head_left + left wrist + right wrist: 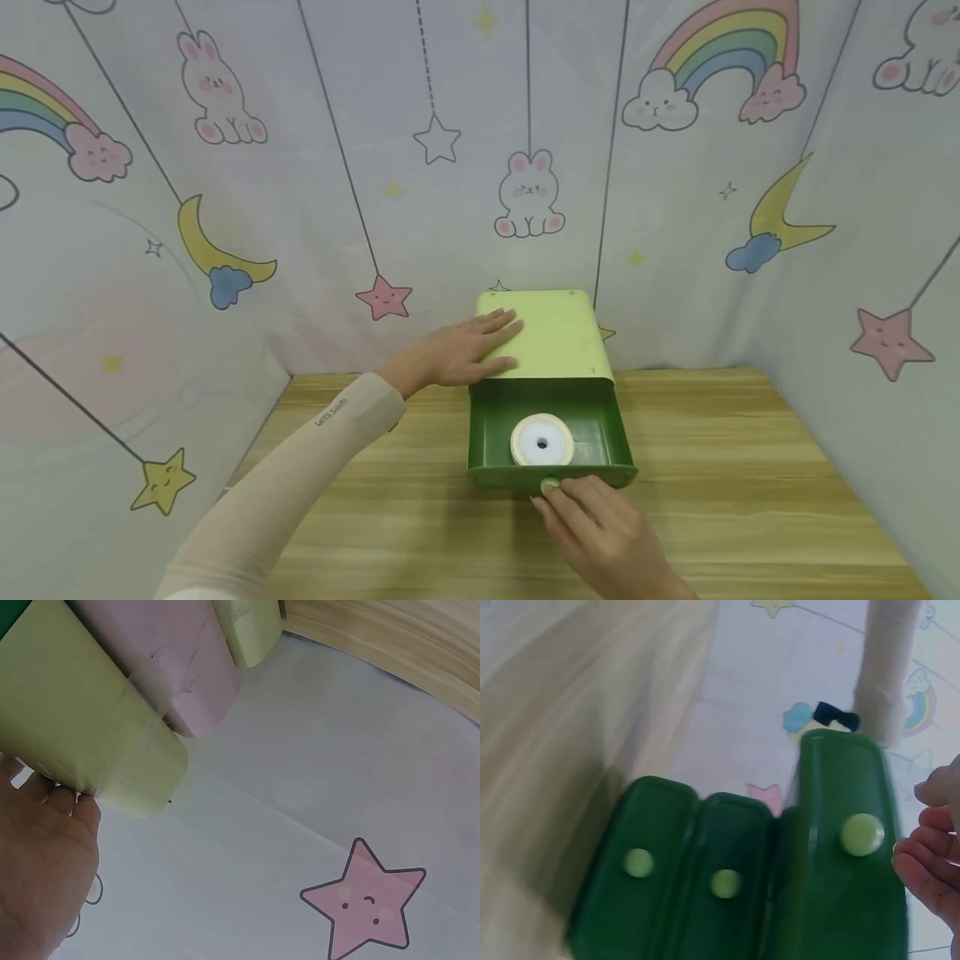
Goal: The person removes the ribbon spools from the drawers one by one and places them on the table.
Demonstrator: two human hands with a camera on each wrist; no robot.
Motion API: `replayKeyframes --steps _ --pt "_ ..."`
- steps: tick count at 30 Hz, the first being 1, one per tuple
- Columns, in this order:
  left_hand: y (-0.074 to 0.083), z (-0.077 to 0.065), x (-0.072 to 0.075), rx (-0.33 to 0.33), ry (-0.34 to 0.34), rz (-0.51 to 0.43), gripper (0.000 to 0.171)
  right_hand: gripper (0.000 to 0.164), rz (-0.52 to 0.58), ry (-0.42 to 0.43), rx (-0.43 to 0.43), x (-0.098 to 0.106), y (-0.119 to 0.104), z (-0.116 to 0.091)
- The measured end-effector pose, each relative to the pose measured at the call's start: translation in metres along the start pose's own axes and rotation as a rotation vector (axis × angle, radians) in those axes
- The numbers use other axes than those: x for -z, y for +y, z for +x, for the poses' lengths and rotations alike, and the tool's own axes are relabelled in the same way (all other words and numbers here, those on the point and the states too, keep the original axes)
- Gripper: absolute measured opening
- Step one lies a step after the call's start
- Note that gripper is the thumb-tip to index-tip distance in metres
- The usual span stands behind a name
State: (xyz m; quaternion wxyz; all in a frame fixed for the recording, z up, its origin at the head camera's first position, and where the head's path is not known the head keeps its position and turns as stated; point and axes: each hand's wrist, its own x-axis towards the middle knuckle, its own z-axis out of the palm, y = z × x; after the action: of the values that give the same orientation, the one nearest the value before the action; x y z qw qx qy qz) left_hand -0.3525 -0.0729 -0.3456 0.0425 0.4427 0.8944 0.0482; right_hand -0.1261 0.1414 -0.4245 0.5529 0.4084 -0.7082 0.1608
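A small drawer cabinet has a pale yellow-green top [551,333]. Its top green drawer [480,433] stands pulled out. Inside lies a round white spool-like thing [542,442] with a cream rim and a small dark centre hole. My left hand [472,346] rests on the cabinet's top at the left, fingers spread; the left wrist view has that hand [49,855] along the cabinet's edge. By the drawer's round light green knob [550,483] is my right hand [603,525], fingers loosely bent. In the right wrist view its fingertips [911,859] lie right beside the knob [862,835], not wrapped round it.
Two lower green drawers, with knobs [638,863] like the top one's, are pushed in. The cabinet stands on a wood-grain table [375,517], close to a back wall sheet [450,225] printed with rabbits, stars and rainbows. Similar sheets flank both sides.
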Motion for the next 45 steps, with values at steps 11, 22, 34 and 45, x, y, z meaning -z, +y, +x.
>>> replayKeyframes --steps 11,22,34,45 --pt "0.001 -0.002 -0.002 0.000 -0.014 -0.003 0.077 0.032 0.060 -0.028 0.020 0.022 0.017 0.030" --pt "0.001 -0.002 0.000 0.008 -0.024 -0.001 0.077 0.034 0.056 -0.214 -0.063 0.040 0.055 0.048" --pt "0.002 -0.003 0.000 0.021 -0.036 -0.013 0.077 0.020 0.142 -0.492 -0.002 0.047 0.092 0.065" --pt "0.002 -0.002 0.001 0.016 -0.027 -0.015 0.078 0.045 0.146 -0.759 0.068 0.036 0.109 0.084"
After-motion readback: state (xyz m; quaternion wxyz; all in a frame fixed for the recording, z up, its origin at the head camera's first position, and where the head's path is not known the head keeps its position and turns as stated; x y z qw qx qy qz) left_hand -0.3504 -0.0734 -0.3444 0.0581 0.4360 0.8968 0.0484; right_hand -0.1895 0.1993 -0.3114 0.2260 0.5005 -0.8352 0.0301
